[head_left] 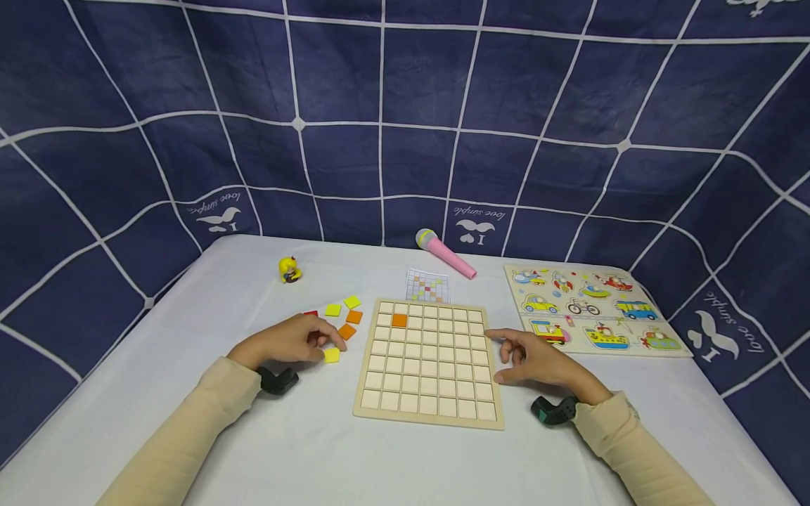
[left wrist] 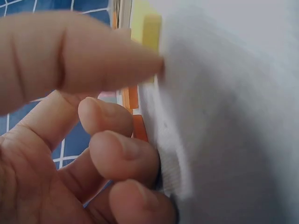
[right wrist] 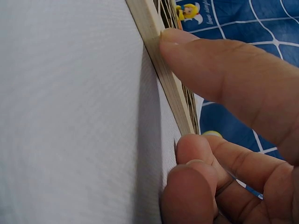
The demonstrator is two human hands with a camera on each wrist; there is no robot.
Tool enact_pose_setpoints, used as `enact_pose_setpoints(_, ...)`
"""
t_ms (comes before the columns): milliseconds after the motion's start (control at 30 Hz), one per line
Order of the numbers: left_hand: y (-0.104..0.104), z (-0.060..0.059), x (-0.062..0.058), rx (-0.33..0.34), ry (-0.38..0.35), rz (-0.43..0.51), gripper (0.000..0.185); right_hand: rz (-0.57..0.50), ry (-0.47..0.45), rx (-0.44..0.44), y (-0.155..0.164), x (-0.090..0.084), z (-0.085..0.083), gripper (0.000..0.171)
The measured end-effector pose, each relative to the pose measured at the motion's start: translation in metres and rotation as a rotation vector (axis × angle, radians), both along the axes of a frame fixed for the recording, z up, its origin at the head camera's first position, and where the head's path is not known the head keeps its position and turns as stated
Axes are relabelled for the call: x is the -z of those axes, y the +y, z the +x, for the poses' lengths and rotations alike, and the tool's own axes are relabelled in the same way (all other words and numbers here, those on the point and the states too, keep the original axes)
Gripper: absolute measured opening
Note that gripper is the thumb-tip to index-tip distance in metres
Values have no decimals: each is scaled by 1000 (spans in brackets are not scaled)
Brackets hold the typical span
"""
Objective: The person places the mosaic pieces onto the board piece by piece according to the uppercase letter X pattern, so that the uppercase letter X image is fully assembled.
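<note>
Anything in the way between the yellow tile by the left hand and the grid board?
Nothing visible beyond the left hand itself: only white cloth separates the yellow tile from the grid board. The nearest orange tile lies farther back, off that straight path.

On the table [head_left: 285,450] I have a board [head_left: 428,370] with one tile [head_left: 399,321] in its far left part. Loose tiles [head_left: 346,331] lie to its left, a figurine [head_left: 290,270] farther off behind them. Beyond the board I see a card [head_left: 427,287], then a microphone [head_left: 452,258]; a puzzle [head_left: 607,310] lies far right.
</note>
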State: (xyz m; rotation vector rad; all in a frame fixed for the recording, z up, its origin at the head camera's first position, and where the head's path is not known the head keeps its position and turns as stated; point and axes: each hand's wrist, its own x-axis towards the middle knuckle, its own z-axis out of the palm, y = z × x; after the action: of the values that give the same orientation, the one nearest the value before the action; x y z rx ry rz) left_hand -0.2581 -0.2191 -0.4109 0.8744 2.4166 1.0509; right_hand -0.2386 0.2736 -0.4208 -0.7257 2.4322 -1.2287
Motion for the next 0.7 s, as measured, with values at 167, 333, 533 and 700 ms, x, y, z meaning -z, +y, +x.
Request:
enact_pose_setpoints(167, 0, 0, 0, -26, 1, -20, 30, 4, -7, 2, 0, 0, 0, 82)
enact_pose_setpoints(333, -1, -1, 1, -38, 33, -35, 26, 6, -10, 6, 0, 0, -1, 82)
enact_pose_setpoints(533, 0, -1, 2, -46, 55, -47, 25, -4, -5, 2, 0, 1, -1, 81)
enact_pose_setpoints(700, 3, -1, 1, -55, 67, -37, 24, -6, -8, 3, 0, 1, 0, 82)
